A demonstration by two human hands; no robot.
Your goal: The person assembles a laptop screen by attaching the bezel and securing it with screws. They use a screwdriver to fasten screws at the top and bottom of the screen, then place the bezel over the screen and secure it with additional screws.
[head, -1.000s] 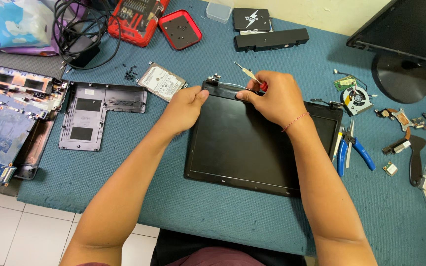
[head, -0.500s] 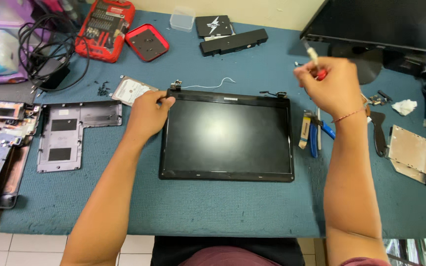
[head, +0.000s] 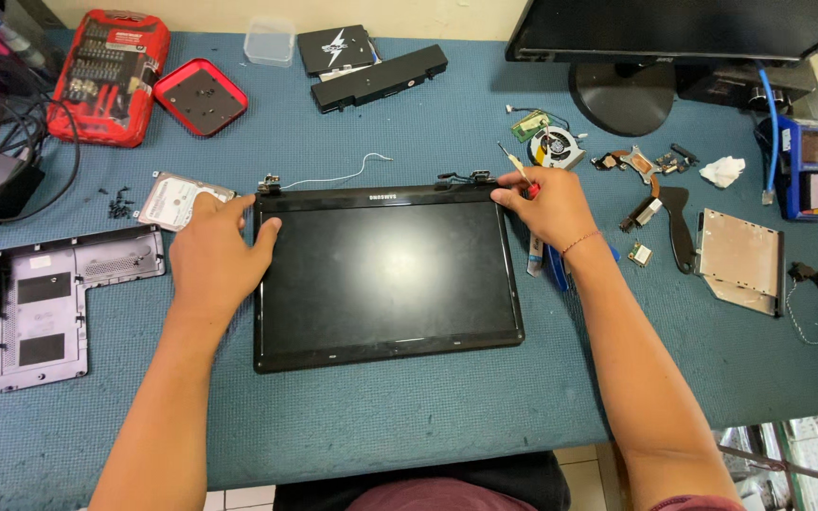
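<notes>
The laptop screen panel (head: 385, 274) is lying flat mid-table. The left hand (head: 215, 255) is resting open on its upper left corner; the right hand (head: 546, 203) is gripping a small screwdriver (head: 517, 168) at the upper right corner. Beyond, a cooling fan (head: 555, 149) is lying.

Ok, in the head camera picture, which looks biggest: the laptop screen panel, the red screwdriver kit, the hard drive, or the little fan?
Largest to smallest, as they look:
1. laptop screen panel, under both hands
2. red screwdriver kit
3. hard drive
4. little fan

The hard drive and fan look close in size; the fan lies farther back, so that order is unsure.
</notes>
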